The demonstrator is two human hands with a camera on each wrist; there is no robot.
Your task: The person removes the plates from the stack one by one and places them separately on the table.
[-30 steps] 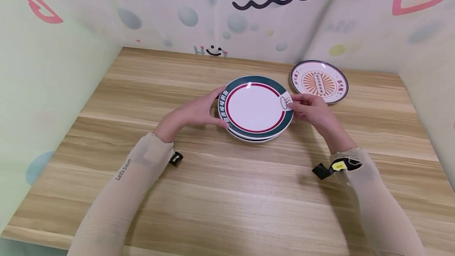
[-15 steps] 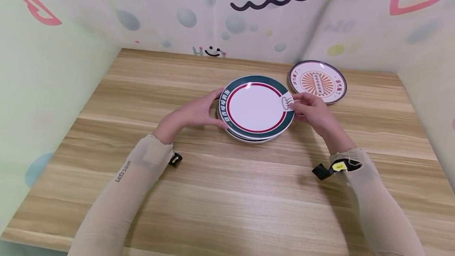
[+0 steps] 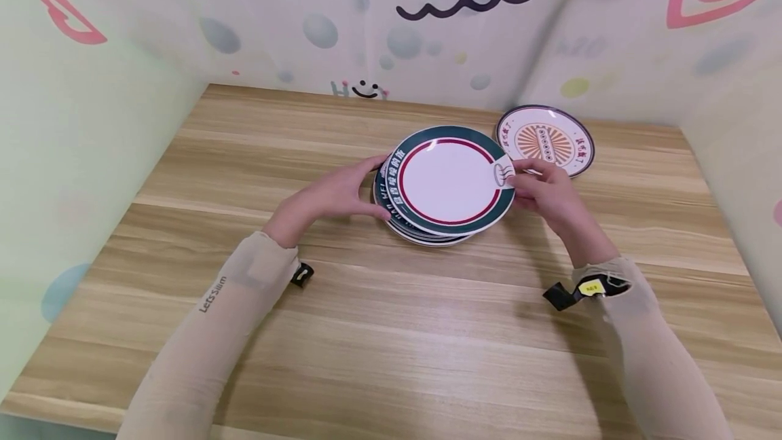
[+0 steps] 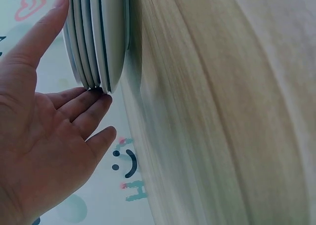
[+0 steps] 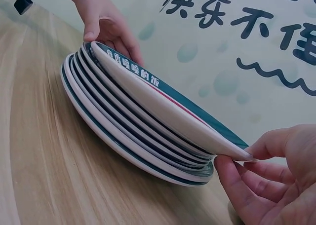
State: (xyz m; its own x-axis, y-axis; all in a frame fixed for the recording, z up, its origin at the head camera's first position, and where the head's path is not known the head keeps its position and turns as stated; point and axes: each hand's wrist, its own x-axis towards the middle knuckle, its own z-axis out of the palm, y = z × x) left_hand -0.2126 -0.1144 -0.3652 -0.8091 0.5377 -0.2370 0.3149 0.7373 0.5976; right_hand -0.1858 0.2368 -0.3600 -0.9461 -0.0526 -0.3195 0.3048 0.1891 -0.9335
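Observation:
A white plate [image 3: 452,178] with a green band, a red ring and a steam emblem lies uppermost on a stack of several plates [image 5: 106,106]. My right hand [image 3: 546,195] pinches its right rim between thumb and fingers. In the right wrist view that rim is raised off the stack and the far side leans on it. At the stack's left edge my left hand [image 3: 332,192] has its fingers spread, the thumb [image 4: 60,2] at the near side and the fingertips [image 4: 101,102] against the rims on the far side.
Behind my right hand another plate [image 3: 546,142], with an orange sunburst and a dark rim, lies near the back wall. The wooden table [image 3: 391,331] is bounded by a printed backdrop [image 3: 293,32] at the back and pale walls on both sides.
My right hand has drawn the top plate slightly right and back, uncovering the left rim of the plate beneath. The left hand stays put.

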